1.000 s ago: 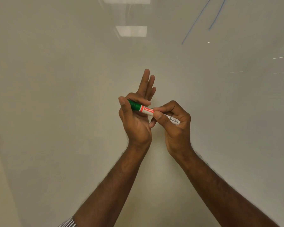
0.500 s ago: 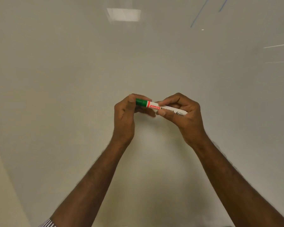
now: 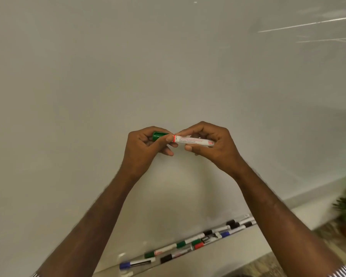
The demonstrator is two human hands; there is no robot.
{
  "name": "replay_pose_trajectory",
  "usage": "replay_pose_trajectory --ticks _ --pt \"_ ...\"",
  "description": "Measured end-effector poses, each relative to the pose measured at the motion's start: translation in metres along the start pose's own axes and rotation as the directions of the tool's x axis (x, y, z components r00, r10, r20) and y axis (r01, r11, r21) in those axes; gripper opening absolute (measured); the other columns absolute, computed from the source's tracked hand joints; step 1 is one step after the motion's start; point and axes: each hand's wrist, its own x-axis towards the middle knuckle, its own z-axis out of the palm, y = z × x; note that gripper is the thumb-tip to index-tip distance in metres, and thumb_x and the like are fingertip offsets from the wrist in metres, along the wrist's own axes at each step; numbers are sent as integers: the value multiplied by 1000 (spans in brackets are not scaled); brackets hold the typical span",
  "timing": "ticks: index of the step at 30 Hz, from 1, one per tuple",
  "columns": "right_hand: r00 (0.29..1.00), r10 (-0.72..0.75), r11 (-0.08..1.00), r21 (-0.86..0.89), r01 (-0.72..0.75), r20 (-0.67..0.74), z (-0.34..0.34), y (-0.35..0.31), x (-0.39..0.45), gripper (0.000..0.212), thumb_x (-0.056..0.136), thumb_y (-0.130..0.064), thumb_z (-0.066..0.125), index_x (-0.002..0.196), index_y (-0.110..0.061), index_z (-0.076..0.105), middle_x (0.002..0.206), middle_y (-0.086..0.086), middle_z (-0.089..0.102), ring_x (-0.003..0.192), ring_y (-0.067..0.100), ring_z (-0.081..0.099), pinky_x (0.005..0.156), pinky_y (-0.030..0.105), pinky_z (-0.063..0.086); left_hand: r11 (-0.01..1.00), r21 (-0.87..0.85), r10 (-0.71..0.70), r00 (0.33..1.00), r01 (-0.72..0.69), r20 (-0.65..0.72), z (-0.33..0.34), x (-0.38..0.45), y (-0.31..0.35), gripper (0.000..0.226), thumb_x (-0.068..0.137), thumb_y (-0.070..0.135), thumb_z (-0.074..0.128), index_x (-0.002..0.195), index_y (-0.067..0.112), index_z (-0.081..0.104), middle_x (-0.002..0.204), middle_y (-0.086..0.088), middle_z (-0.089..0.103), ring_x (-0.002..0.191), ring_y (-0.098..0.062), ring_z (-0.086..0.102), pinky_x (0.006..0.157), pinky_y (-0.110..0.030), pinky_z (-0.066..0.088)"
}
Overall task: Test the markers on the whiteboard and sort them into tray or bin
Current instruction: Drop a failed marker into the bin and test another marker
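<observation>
Looking lower now, the tray (image 3: 188, 250) of markers has come into view at the bottom. Left hand (image 3: 148, 144) grips the green cap (image 3: 158, 135), right hand (image 3: 214, 144) holds the marker (image 3: 194, 140) mid-frame, so probably capped again, sorting next.

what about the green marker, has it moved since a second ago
Yes, downward. The green marker now sits farther below the white streak on the whiteboard than before; the camera also tilted down.
</observation>
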Motion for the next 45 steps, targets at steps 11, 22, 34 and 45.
replay_pose_trajectory --ticks 11,22,34,45 --pt "971 235 968 -102 -229 52 -92 63 -60 26 89 -8 77 114 -16 75 99 -1 77 77 23 72 58 29 53 989 145 -24 990 4 139 103 -9 -60 23 82 9 80 105 8 77 93 -2 78 77 -20 75 74 -32 62" --pt "896 440 896 -36 -442 -55 -179 163 -171 24 85 2 77 109 -5 77 91 -7 78 75 6 70 63 14 51 918 378 -29 927 -124 375 237 -32 -156 23 85 22 81 107 18 80 97 7 78 82 -2 71 73 -33 59" --pt "767 591 770 -110 -629 -247 -206 261 -328 30 85 -7 81 108 -27 80 106 -8 78 99 10 74 95 40 58 876 482 -270 813 -15 516 354 -123 -257 20 85 35 76 100 24 80 89 6 78 73 -8 69 69 0 38" --pt "706 658 699 -136 -702 -260 -209 302 -438 16 93 -14 75 108 -15 78 106 -3 77 100 17 73 89 35 58 822 566 -473 623 58 623 423 -203 -312 25 95 41 65 109 23 77 103 6 77 92 -13 70 77 -11 41"
